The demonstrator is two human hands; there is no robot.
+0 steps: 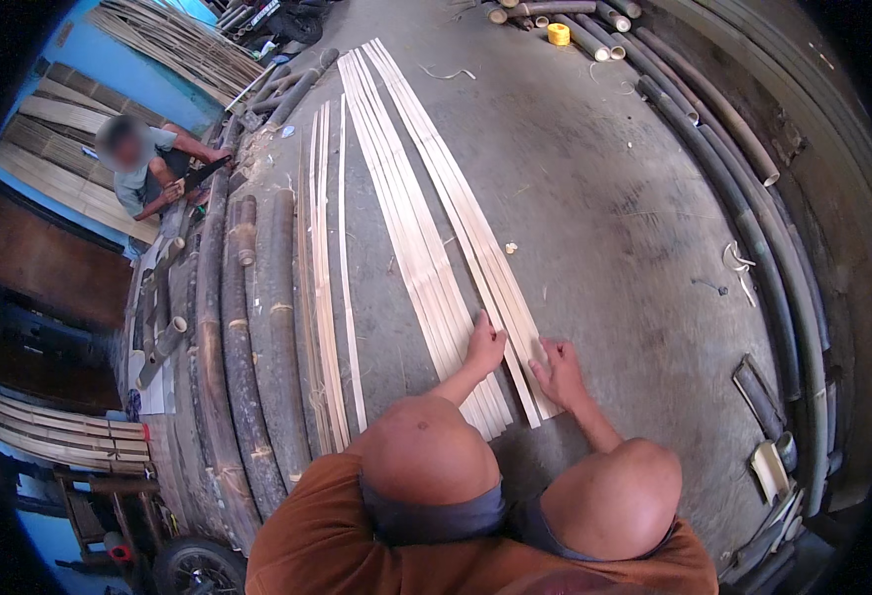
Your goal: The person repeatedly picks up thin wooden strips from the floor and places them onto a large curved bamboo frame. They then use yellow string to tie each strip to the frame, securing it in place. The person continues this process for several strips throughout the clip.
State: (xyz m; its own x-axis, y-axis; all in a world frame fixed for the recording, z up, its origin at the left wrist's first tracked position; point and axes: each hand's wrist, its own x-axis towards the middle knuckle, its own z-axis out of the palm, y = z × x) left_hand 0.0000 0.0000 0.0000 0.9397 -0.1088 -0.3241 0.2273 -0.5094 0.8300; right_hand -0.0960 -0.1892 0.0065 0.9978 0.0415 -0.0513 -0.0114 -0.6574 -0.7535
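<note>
Two groups of long pale bamboo strips lie on the floor before me, running away from my knees. The wider left group has several strips side by side; the narrower right group has a thin gap running through its near part. My left hand is between the two groups, its fingers curled in at the left edge of the right group's strip. At the right group's outer edge, near its close end, is my right hand, with thumb and fingers apart. The undersides of both hands are hidden.
Thin strips and thick dark bamboo poles lie to the left. More poles line the right side. Far left, a person sits holding a dark saw-like blade. A yellow roll sits at the far right.
</note>
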